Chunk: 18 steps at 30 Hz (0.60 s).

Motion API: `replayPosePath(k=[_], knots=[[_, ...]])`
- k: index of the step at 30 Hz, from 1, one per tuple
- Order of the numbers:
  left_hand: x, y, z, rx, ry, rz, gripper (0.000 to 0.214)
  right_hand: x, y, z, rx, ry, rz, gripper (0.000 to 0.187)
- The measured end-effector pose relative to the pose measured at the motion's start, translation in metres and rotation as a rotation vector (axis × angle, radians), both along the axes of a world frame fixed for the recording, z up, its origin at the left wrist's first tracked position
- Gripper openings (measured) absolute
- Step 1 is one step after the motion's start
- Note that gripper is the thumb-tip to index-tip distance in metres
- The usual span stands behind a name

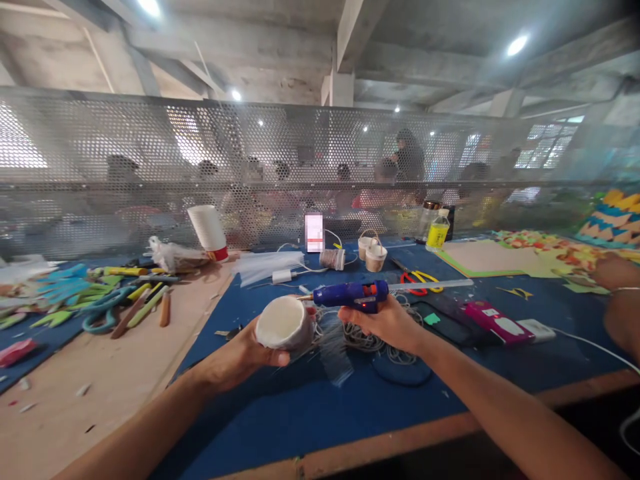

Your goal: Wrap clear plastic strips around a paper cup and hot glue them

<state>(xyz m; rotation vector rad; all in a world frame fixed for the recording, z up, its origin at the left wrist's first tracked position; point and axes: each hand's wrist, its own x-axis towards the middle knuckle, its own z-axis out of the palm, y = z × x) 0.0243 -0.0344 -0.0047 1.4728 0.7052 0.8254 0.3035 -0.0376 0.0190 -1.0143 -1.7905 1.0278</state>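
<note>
My left hand point(240, 357) is wrapped round a small white paper cup point(283, 325) turned on its side, its flat bottom facing me. My right hand point(387, 325) grips a blue hot glue gun point(350, 294) with an orange trigger; its nozzle points left and touches the cup's upper right edge. A clear glue stick point(435, 285) sticks out of the gun's back. Beneath my hands lies a tangle of grey string point(370, 340) on the blue table mat point(280, 413).
A stack of white cups point(208, 232), red-yellow scissors point(420, 278), two small string-wrapped cups point(373, 255), a twine spool point(333, 259), a yellow bottle point(438, 233), a pink box point(493, 322) and coloured foam cut-outs point(70, 290) lie around. Another person's arm point(617, 293) rests at right. A perforated metal screen point(310, 167) backs the table.
</note>
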Motion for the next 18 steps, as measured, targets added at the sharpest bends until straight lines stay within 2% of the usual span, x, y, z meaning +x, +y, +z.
replayPosePath(k=[6,12,18], knots=[[-0.001,0.002,-0.003,0.058,0.015,-0.008,0.075,0.000,-0.002,0.000,0.036,-0.009,0.014,0.033],[0.003,0.006,-0.003,0.221,0.174,0.197,0.081,-0.001,-0.001,-0.009,0.016,-0.019,0.016,0.031],[0.004,0.015,-0.017,0.362,0.154,0.363,0.081,-0.005,-0.003,-0.003,0.155,-0.107,0.049,0.028]])
